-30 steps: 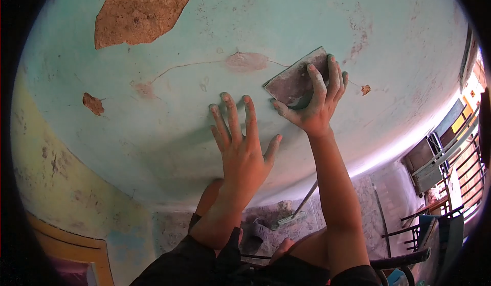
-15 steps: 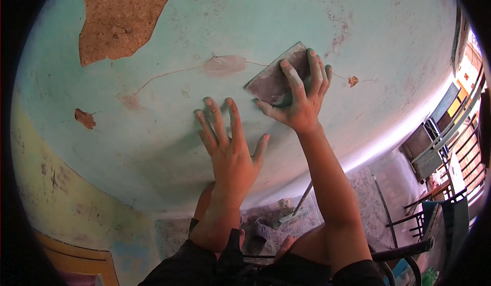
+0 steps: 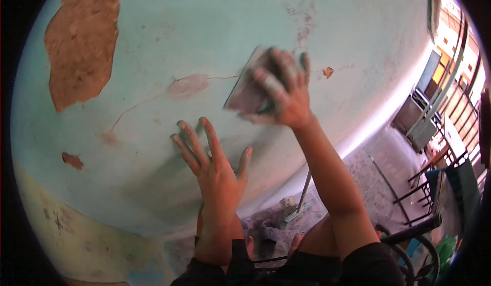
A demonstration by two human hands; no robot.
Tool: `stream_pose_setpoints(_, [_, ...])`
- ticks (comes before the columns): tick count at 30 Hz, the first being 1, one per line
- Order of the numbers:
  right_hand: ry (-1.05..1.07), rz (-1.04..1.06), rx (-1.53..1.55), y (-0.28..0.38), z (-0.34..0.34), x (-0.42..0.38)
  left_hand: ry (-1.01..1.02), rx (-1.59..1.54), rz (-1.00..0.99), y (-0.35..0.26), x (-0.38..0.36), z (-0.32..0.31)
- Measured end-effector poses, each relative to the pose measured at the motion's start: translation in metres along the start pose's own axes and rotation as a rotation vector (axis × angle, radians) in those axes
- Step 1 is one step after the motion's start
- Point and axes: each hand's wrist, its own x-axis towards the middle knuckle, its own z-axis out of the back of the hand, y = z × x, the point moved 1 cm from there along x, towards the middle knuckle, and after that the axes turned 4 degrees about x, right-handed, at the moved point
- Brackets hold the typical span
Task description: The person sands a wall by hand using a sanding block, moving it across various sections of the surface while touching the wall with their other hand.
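My right hand (image 3: 292, 93) presses a greyish-brown sheet of sandpaper (image 3: 243, 93) against the pale green wall (image 3: 215, 25). Fingers lie over the sheet and the thumb is along its lower edge; both are smeared by motion. The sheet covers part of a thin crack, between a smoothed pinkish patch (image 3: 189, 86) and a small chipped hole (image 3: 328, 73). Lower and to the left, my left hand (image 3: 219, 176) has its fingers spread, tips at the wall, with nothing held. Pale dust coats the fingertips of both hands.
Bare brown wall shows through a large peeled area (image 3: 84, 51) at upper left, with a smaller chip (image 3: 72, 161) below. A stick-like handle (image 3: 305, 191) stands near the floor. Dark metal chair tubing (image 3: 411, 230) is close at lower right, with furniture and a barred opening beyond.
The view has turned, so the wall marks sit further left. My right hand and the sandpaper have slid slightly right, away from the pinkish patch. My left hand stays spread.
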Motion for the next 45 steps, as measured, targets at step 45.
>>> stream_pose_setpoints(45, [-0.146, -0.227, 0.059, -0.001, 0.002, -0.001, 0.175, -0.105, 0.303, 0.030, -0.012, 0.078])
